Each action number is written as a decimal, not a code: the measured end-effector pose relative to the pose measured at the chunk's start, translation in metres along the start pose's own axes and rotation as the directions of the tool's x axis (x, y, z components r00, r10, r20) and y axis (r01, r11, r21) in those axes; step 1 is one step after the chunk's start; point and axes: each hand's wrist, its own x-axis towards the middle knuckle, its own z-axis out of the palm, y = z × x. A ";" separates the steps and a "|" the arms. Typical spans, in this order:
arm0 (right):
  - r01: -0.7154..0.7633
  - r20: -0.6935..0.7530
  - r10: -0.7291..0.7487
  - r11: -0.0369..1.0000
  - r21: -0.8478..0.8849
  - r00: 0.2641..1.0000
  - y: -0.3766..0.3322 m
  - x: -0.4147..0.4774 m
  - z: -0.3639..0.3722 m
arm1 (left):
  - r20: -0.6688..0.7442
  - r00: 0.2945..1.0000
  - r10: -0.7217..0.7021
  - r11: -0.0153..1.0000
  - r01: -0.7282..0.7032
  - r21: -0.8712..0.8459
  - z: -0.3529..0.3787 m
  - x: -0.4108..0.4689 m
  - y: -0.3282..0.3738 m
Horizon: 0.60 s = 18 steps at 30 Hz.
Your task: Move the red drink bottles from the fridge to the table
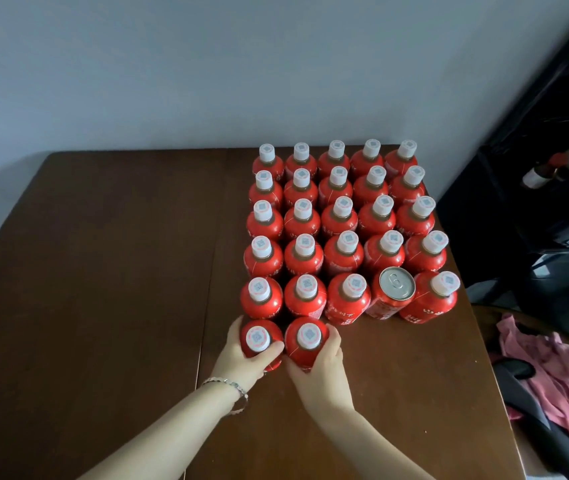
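Several red drink bottles (341, 216) with white caps stand upright in tidy rows on the right half of the dark wooden table (103, 271). A red can (393, 294) with a silver top stands in the fifth row among them. Two more bottles stand at the front as a new row. My left hand (241, 362) grips the left bottle (258, 341) around its body. My right hand (321, 372) grips the right bottle (307, 339) the same way. Both bottles rest upright on the table, side by side. The fridge is not in view.
A grey wall (206, 64) runs behind the table. Dark furniture with small items (553, 168) stands at the right. A pink cloth (546, 368) lies on a dark seat past the table's right edge. A bracelet circles my left wrist.
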 end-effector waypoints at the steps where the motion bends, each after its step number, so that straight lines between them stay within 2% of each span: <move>1: -0.004 0.014 0.004 1.000 -0.007 1.000 0.001 0.001 -0.001 | 0.004 1.000 -0.001 0.999 0.001 -0.048 0.002 0.001 0.000; 4: -0.032 0.093 0.034 0.999 -0.028 0.995 0.005 0.003 -0.009 | 0.049 0.999 -0.003 0.992 0.009 -0.128 0.005 0.001 0.003; 7: -0.070 0.205 0.106 0.982 -0.177 0.973 0.005 0.007 -0.019 | 0.062 0.998 -0.015 0.995 0.021 -0.095 0.003 0.000 0.007; 11: -0.044 0.264 0.160 0.916 -0.398 0.951 0.000 0.014 -0.036 | -0.020 0.998 -0.053 0.965 0.057 0.256 -0.001 -0.003 0.007; 14: 0.029 0.312 0.154 0.859 -0.511 0.937 -0.010 0.015 -0.052 | -0.066 0.996 -0.056 0.933 0.075 0.351 -0.004 -0.014 0.009; 18: 0.133 0.359 0.188 0.699 -0.703 0.914 -0.026 0.014 -0.077 | -0.085 0.982 0.171 0.851 -0.103 0.514 -0.023 -0.034 0.023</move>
